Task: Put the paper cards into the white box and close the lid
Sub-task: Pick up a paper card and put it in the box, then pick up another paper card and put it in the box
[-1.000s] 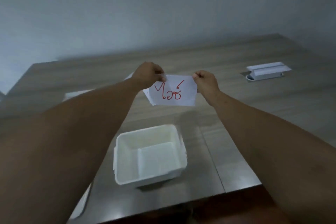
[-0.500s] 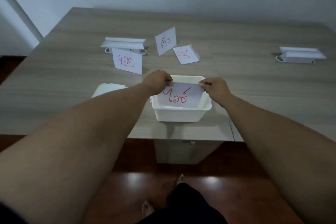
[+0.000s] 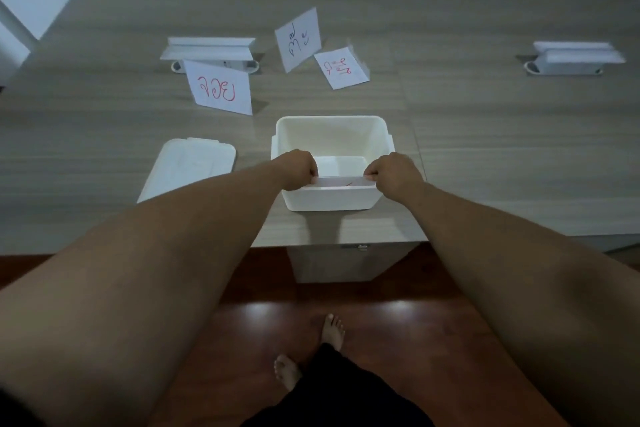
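Observation:
The open white box (image 3: 330, 128) stands near the table's front edge. My left hand (image 3: 298, 169) and my right hand (image 3: 394, 172) each pinch an end of a paper card (image 3: 341, 181) with red writing; the card sits low inside the box along its near wall, mostly hidden by the rim. The box's white lid (image 3: 188, 168) lies flat on the table to the left. Three more folded paper cards stand or lie behind the box: one with red writing (image 3: 219, 89), one with black writing (image 3: 298, 38), one tilted with red writing (image 3: 341, 69).
Two white flip-up socket units sit in the wooden table, one at back left (image 3: 207, 48) and one at back right (image 3: 573, 57). The table's front edge (image 3: 138, 250) runs below the box; my bare feet (image 3: 334, 331) stand on the dark floor.
Both hands have lowered the card from in front of the box's top down into the box, so its writing is now almost hidden. The camera has tilted further down.

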The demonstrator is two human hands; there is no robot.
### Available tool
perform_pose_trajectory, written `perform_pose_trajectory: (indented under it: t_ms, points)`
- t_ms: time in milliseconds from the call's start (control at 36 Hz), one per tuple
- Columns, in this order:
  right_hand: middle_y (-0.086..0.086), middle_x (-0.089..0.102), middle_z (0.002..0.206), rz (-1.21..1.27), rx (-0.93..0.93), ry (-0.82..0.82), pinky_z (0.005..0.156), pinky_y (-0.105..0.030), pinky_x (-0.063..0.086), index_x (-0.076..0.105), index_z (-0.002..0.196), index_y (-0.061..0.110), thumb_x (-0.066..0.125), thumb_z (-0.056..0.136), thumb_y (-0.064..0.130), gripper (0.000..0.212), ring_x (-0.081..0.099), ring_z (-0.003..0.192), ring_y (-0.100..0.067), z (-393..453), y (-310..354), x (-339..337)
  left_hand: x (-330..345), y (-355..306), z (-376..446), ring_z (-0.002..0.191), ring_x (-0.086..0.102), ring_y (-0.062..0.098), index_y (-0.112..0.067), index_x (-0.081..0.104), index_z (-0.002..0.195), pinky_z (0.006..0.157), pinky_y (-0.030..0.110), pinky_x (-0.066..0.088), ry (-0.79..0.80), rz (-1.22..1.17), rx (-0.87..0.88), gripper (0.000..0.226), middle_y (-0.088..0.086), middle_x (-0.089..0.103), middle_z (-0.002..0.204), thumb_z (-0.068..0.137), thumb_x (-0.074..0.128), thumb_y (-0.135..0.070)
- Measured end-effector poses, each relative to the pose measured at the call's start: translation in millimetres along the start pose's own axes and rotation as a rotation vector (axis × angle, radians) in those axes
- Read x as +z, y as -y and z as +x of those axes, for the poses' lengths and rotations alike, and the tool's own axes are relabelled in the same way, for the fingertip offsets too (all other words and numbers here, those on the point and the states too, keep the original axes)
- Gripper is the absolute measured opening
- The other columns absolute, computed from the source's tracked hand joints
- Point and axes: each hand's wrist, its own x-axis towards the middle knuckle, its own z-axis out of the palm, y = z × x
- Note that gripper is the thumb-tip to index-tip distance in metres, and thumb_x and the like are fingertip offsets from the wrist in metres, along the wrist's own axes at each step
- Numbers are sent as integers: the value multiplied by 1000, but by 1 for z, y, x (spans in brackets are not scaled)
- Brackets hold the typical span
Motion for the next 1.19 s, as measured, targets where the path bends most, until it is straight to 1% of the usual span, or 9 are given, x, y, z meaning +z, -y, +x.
perform_pose_trajectory:
  t_ms: [83, 167, 306, 472, 556, 833, 1000, 1111, 1194]
  points:
    - [0, 74, 97, -49, -27, 48, 103, -38, 36, 74, 91, 22, 50, 91, 18, 24, 62, 105, -26, 6, 1, -8, -14, 1, 6, 112, 60, 25, -9, 73, 108, 100, 35, 47, 71, -23, -4, 30, 6, 70, 118, 90, 60, -29]
    - [0, 68, 125, 29, -38, 65, 109, -42, 38, 71, 114, 20, 50, 94, 32, 31, 55, 122, -26, 24, 1, -26, -39, 6, 11, 110, 62, 23, -7, 74, 104, 100, 33, 47, 63, -97, -15, 34, 6, 73, 110, 91, 60, -35]
    - [-1, 64, 131, 120, -42, -29, 106, -40, 43, 69, 114, 18, 49, 94, 30, 31, 53, 124, -26, 71, 12, -63, -98, 29, 18, 98, 66, 26, -6, 74, 97, 95, 34, 50, -75, -133, -60, 31, 8, 73, 98, 91, 60, -33]
    - [-1, 62, 134, 147, -81, -94, 107, -36, 42, 68, 116, 19, 49, 90, 23, 33, 52, 127, -23, 122, 50, -86, -155, 78, 17, 100, 66, 28, -5, 74, 99, 94, 37, 51, -233, -108, -136, 28, 12, 74, 104, 91, 56, -25]
    - [-2, 62, 133, 180, -112, -80, 107, -37, 42, 66, 118, 18, 49, 90, 21, 33, 52, 127, -23, 146, 75, -88, -172, 107, 16, 101, 64, 32, -3, 73, 93, 81, 32, 47, -290, -61, -185, 31, 15, 72, 104, 94, 54, -27]
    - [-6, 58, 136, 228, -123, 23, 109, -33, 39, 59, 127, 16, 53, 92, 24, 36, 52, 126, -24, 252, 171, -73, -207, 231, 79, 134, 44, 32, -6, 52, 136, 111, 39, 35, -291, 53, -260, 45, 15, 51, 143, 96, 49, -28]
    - [-10, 49, 146, 199, -104, 97, 111, -38, 37, 47, 139, 11, 52, 93, 25, 48, 47, 133, -27, 304, 226, -48, -209, 292, 127, 138, 38, 33, -12, 36, 147, 112, 41, 33, -282, 11, -218, 58, 15, 38, 151, 94, 53, -31]
    - [-7, 53, 142, 194, -86, 89, 107, -39, 40, 49, 136, 15, 53, 92, 29, 47, 49, 129, -27, 333, 260, -29, -204, 323, 150, 131, 47, 33, -14, 48, 139, 107, 43, 39, -201, 33, -165, 52, 14, 49, 142, 89, 59, -24]
    - [-10, 63, 125, 203, -66, 82, 95, -39, 48, 61, 117, 12, 49, 91, 24, 31, 57, 115, -31, 345, 272, -16, -197, 334, 162, 112, 59, 31, -10, 65, 117, 93, 40, 48, -191, -5, -88, 30, 12, 66, 121, 88, 58, -15]
